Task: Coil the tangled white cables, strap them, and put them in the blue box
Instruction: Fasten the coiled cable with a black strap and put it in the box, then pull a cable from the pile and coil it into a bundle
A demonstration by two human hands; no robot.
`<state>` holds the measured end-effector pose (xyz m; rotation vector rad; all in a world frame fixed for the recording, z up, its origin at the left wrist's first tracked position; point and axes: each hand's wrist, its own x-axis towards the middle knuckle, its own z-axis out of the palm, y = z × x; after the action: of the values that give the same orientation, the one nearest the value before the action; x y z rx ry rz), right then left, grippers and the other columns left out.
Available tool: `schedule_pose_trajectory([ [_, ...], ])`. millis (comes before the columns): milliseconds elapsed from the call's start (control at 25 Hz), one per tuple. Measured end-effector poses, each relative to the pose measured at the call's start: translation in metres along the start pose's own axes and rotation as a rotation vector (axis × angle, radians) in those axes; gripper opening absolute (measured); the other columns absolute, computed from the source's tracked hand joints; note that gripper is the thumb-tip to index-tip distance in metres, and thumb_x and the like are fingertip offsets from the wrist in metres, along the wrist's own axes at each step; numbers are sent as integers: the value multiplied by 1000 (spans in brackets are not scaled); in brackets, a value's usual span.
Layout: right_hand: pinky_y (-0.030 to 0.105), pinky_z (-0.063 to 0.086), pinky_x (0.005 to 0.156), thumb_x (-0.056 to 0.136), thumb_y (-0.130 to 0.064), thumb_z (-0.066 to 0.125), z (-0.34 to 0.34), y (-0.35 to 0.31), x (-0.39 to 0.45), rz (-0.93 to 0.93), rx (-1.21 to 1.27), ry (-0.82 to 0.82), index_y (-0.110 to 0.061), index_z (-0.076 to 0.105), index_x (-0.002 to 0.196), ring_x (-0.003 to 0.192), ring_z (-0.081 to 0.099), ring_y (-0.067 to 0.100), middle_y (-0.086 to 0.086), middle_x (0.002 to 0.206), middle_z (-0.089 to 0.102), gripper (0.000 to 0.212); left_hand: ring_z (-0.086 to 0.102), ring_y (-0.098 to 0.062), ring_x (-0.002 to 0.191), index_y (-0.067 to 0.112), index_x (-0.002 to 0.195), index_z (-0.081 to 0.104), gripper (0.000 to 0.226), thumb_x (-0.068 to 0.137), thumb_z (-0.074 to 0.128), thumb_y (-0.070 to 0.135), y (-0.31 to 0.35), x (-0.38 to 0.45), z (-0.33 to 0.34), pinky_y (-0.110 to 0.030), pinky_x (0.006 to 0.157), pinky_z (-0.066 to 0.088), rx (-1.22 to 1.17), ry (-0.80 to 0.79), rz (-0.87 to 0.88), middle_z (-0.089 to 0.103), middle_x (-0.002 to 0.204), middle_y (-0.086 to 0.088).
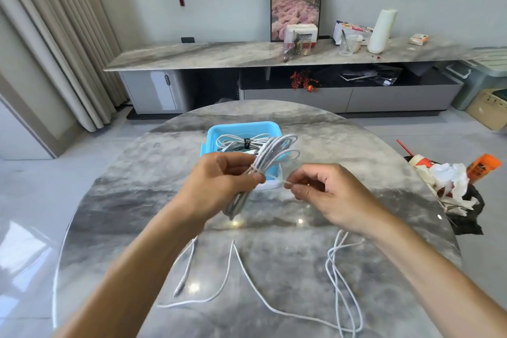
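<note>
From the head view, a coil [263, 164] of thin white cable is gathered into long loops, cinched at its middle by a pale strap [277, 180] and held above the table's centre, in front of a blue box [216, 132]. The box is glossy plastic, square with rounded corners, and already holds another white coil [238, 143] bound with a black strap [247, 143]. The left hand [219, 181] grips the held coil at its waist, fingers curled around the bunch. The right hand [321, 192] pinches the strap's loose end between thumb and fingertips, just beside the coil. Loose white cables [340, 282] trail in bends over the near part of the round table [137, 200], a polished grey marble-patterned top with bright reflections. Behind stand a long low cabinet [219, 55] with a matching stone top, a framed flower picture [296, 0] and beige pleated curtains [55, 35].
</note>
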<state>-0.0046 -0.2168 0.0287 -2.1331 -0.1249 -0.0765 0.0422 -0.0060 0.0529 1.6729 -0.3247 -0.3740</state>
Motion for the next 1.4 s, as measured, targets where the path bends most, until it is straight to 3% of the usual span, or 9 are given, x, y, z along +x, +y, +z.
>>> schedule_pose_trajectory([
  [120, 23, 42, 60, 86, -17, 71, 4, 4, 59, -17, -234, 171, -21, 77, 83, 61, 56, -1, -6, 71, 68, 7, 72, -14, 78, 22, 83, 72, 20, 76, 72, 3, -1, 52, -18, -29, 72, 56, 575, 243, 224, 76, 81, 5],
  [200, 31, 46, 69, 86, -19, 68, 13, 13, 97, 0, -431, 266, -25, 77, 83, 81, 62, 17, -4, 79, 72, 11, 68, -21, 78, 22, 83, 69, 16, 74, 67, 8, -7, 90, -23, -30, 64, 52, 917, 318, 260, 74, 83, 5],
  [400, 32, 42, 66, 83, -6, 58, 36, 40, 144, 46, -607, 315, -18, 76, 88, 90, 61, 34, 10, 91, 73, 22, 60, -31, 100, 15, 99, 66, 25, 81, 55, 1, -42, 155, -15, -38, 73, 45, 1428, 196, 230, 64, 105, -5],
  [600, 39, 48, 86, 89, -10, 57, 31, 63, 153, -91, -677, 161, -18, 72, 108, 102, 59, 31, 8, 110, 71, 26, 60, -28, 88, 18, 87, 74, 12, 86, 62, 19, -64, 179, -40, -32, 65, 43, 1353, 10, 154, 70, 87, -3],
  [720, 42, 40, 98, 101, -33, 46, 27, 67, 153, -148, -765, 31, -15, 57, 120, 127, 47, 28, 1, 132, 55, 28, 51, -28, 83, 12, 68, 56, 30, 93, 48, 26, -54, 180, -37, -33, 68, 35, 1415, -189, 29, 58, 86, -9],
  [920, 54, 10, 117, 100, -60, 11, 43, 61, 158, 185, -934, -318, -20, 51, 137, 153, -5, 19, -6, 156, 35, 68, 44, -30, 105, 9, 106, 59, 41, 104, 28, 36, -72, 160, -30, -34, 81, 27, 1525, -166, 140, 55, 118, -13],
  [1200, 44, 44, 100, 90, -35, 47, 53, 68, 76, -311, -705, 259, -2, 68, 113, 118, 56, 37, 18, 131, 60, 45, 56, -31, 99, 13, 109, 67, 31, 89, 48, 27, -78, 94, -56, -40, 83, 47, 1003, 330, 403, 61, 111, -9],
  [1280, 40, 48, 95, 87, -29, 53, 64, 71, 42, -312, -624, 191, -6, 72, 106, 108, 62, 36, 13, 124, 65, 36, 63, -30, 88, 18, 99, 69, 27, 82, 48, 23, -87, 61, -91, -38, 77, 51, 1004, 374, 239, 69, 96, -4],
  [1400, 34, 49, 87, 91, -27, 61, 78, 51, 20, -187, -508, -57, -14, 73, 99, 102, 64, 25, -1, 112, 69, 19, 62, -25, 104, 25, 108, 66, 28, 81, 58, 26, -104, 24, -128, -35, 87, 50, 1265, 122, -192, 68, 111, 2],
])
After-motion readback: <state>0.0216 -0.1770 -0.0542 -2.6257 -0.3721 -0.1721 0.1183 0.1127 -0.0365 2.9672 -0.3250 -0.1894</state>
